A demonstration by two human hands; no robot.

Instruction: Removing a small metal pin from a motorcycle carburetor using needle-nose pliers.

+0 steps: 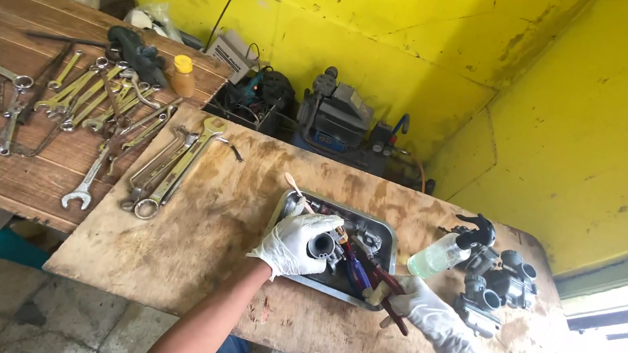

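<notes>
My left hand (297,242), in a white glove, grips a grey metal carburetor body (323,247) over a metal tray (390,237) on the plywood table. The tray holds several small parts, pliers with red handles (389,283) and a blue-handled tool (356,271). My right hand (427,314), also gloved, rests at the tray's near right corner and holds a small pale-handled brush (375,295). A pale stick (295,188) leans out of the tray's far left corner.
A clear spray bottle with a black trigger (446,251) and a cluster of grey carburetors (500,282) lie right of the tray. Several wrenches (169,168) lie on the left of the table and on the wooden bench (9,180). A compressor (335,120) stands by the yellow wall.
</notes>
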